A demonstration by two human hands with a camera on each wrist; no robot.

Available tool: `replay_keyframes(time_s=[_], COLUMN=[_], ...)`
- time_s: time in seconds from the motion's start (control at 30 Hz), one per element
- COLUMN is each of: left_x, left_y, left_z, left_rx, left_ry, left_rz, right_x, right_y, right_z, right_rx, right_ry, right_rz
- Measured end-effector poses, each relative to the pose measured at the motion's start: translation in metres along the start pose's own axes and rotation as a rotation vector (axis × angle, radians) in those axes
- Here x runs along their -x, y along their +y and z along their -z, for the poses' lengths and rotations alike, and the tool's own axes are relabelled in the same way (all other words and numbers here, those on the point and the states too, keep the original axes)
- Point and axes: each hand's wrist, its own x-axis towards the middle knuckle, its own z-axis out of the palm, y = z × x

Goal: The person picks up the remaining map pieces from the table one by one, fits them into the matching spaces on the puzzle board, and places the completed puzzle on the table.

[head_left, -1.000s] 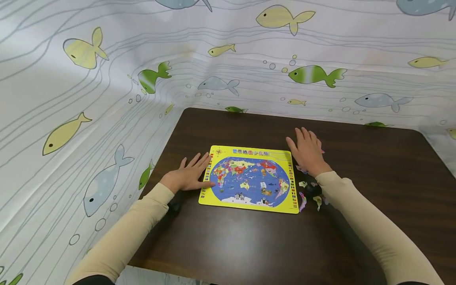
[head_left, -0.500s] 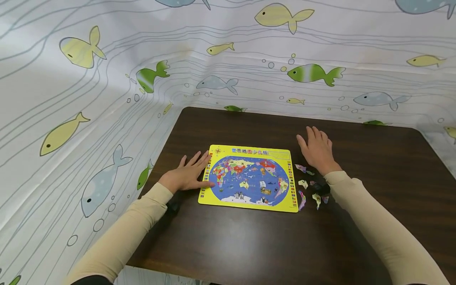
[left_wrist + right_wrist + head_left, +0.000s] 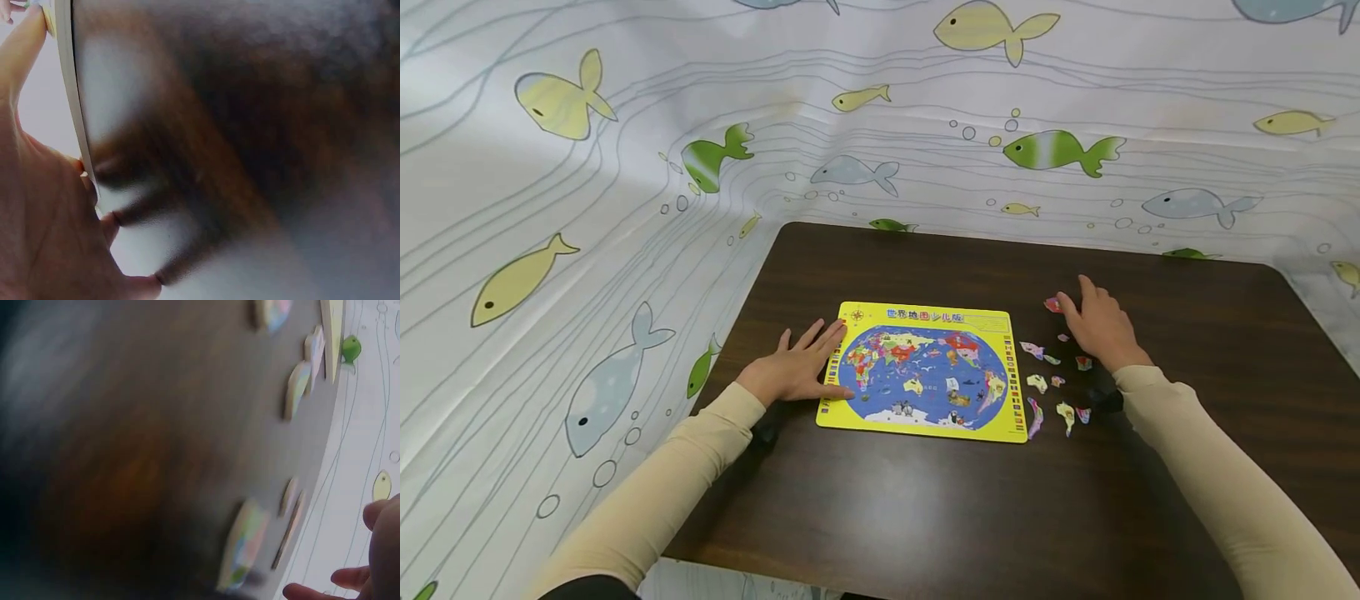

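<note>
A yellow-bordered world map puzzle board [image 3: 917, 430] lies flat on the dark table. My left hand [image 3: 793, 371] rests on its left edge with spread fingers, the thumb over the map; the left wrist view shows the palm [image 3: 44, 219] beside the board's edge. Right of the board lie several small loose puzzle pieces, among them a purple curved piece [image 3: 1035, 419] and a yellowish piece [image 3: 1066, 417]. Over the farther ones is my right hand [image 3: 1102, 327], relaxed, holding nothing visible. Its thumb is close to a red piece [image 3: 1052, 305]; whether they touch, I cannot tell.
The brown table [image 3: 880, 508] extends in front of the board and to the right. A white fish-printed cloth [image 3: 925, 183] hangs along its back and left sides. In the right wrist view, a multicoloured piece [image 3: 245, 544] shows its thickness.
My right hand has moved rightward away from the board, uncovering several loose pieces and the red one. The left hand has stayed on the board's left edge.
</note>
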Motion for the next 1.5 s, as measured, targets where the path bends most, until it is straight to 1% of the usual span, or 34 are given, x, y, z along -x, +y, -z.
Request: replay_keyframes(time_s=[0.17, 0.3, 0.47, 0.53, 0.63, 0.87, 1.03, 1.2, 1.43, 1.5], left_x=[-0.002, -0.001, 0.001, 0.002, 0.002, 0.002, 0.002, 0.003, 0.001, 0.001], left_y=[-0.001, -0.001, 0.001, 0.001, 0.002, 0.003, 0.003, 0.002, 0.001, 0.001], left_z=[-0.002, -0.002, 0.001, 0.001, 0.0, -0.001, -0.001, -0.002, -0.001, -0.001], left_rx=[-0.028, -0.05, -0.048, -0.044, -0.041, -0.032, -0.016, -0.011, -0.018, -0.014], left_ry=[0.0, 0.002, 0.02, 0.024, 0.021, 0.026, 0.034, 0.014, 0.02, 0.019], left_rz=[0.0, -0.001, -0.008, -0.014, -0.013, -0.012, -0.021, -0.005, -0.001, 0.001], right_x=[0.002, 0.002, 0.0, -0.002, -0.004, -0.009, -0.013, -0.014, -0.012, -0.013], right_y=[0.016, 0.023, 0.024, 0.025, 0.026, 0.03, 0.031, 0.032, 0.028, 0.027], right_z=[0.002, 0.003, 0.004, 0.005, 0.007, 0.012, 0.014, 0.012, 0.009, 0.01], right_rx=[-0.003, 0.007, 0.049, 0.063, 0.055, -0.033, -0.057, -0.075, -0.098, -0.087], right_ry=[-0.057, -0.088, -0.116, -0.113, -0.1, -0.058, -0.062, -0.07, -0.005, -0.008], right_rz=[-0.005, 0.025, 0.079, 0.095, 0.117, 0.151, 0.133, 0.12, 0.128, 0.125])
